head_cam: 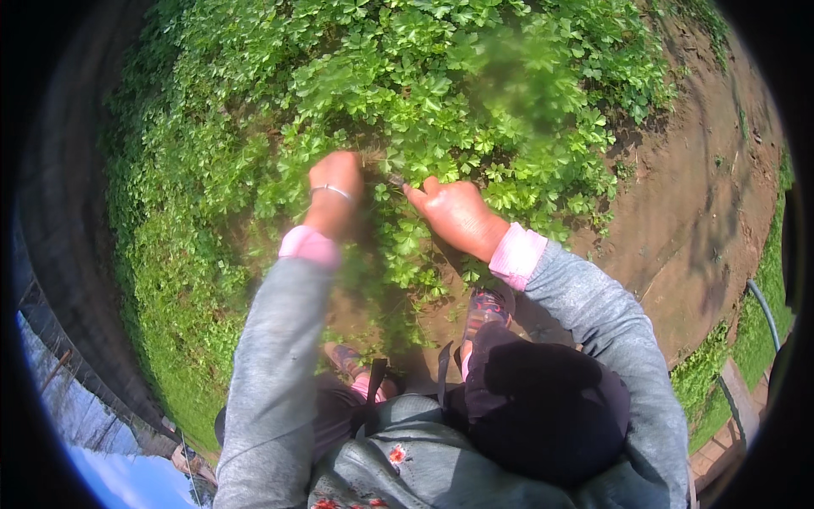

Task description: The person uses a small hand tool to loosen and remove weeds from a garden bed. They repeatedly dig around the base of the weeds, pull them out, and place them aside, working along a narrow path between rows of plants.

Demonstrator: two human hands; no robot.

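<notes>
Leafy green plants with lobed leaves, celery- or parsley-like, grow densely before me. My left hand, wearing a silver bangle, is down among the stems, its fingers curled and blurred by motion. Whether it holds anything is hidden. A little to the right, my right hand is closed, with the thumb side toward the left hand. From its grip a small tool's greyish metal tip sticks out into the leaves; the rest of that tool is covered by the fingers. Thin brownish stalks show between the hands.
My shoes stand on soil at the edge of the plants, knees bent. A bare earth strip runs along the right, with a grey hose or pipe on grass beyond it. Dark ground curves along the left.
</notes>
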